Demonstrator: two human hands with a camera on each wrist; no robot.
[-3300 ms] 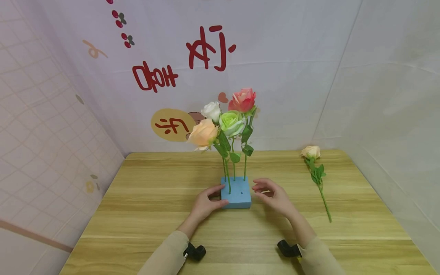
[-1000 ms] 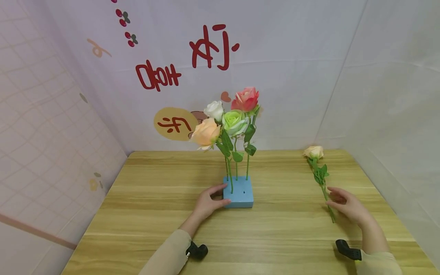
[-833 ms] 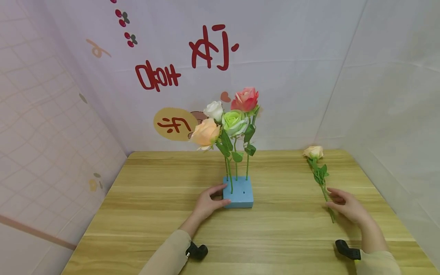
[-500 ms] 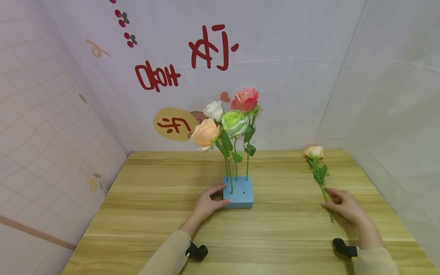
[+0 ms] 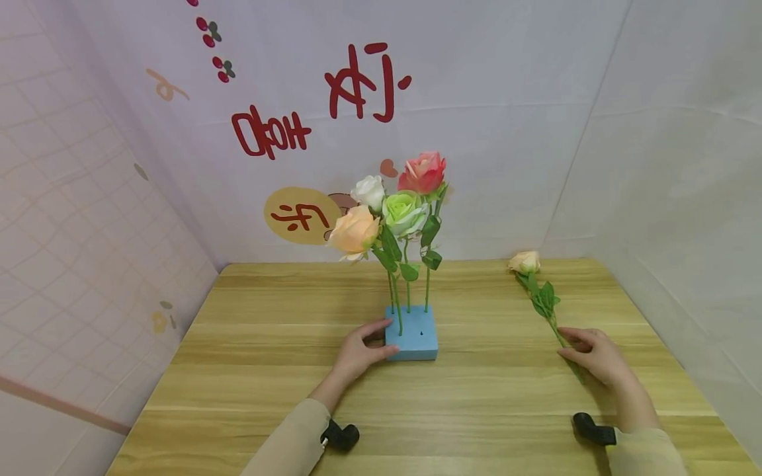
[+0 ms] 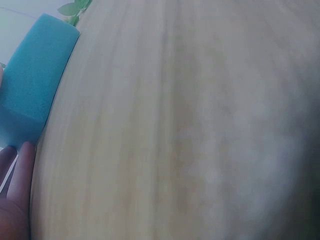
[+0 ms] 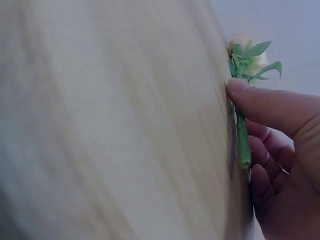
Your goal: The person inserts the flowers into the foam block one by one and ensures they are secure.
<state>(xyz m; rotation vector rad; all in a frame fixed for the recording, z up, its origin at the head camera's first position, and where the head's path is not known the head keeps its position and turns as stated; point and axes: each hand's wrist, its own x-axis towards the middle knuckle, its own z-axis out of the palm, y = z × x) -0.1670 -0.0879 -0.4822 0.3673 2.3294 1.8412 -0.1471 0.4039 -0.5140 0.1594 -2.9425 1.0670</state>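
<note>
A blue foam block [image 5: 419, 340] stands on the table, and my left hand [image 5: 357, 350] holds its left side between thumb and fingers. In the left wrist view, fingertips [image 6: 26, 150] meet the end of the block. Upright in it are a peach rose [image 5: 355, 230], a white rose [image 5: 368, 192], a green rose [image 5: 405, 213] and a pink-red rose [image 5: 424, 173]. A small hole [image 5: 421, 333] shows in its front right top. My right hand [image 5: 601, 357] pinches the lower stem of a cream rose [image 5: 526, 262]; its cut stem end [image 7: 244, 160] pokes out below the thumb.
The wooden table [image 5: 476, 423] ends at a white cloth backdrop [image 5: 494, 132] behind the flowers. Another cloth wall [image 5: 684, 198] rises along the right side. Black wrist-worn devices [image 5: 341, 436] sit at both cuffs.
My right hand went from beside the block to the lying rose, closed on its stem, and the bloom has shifted left. The left hand stays on the block.
</note>
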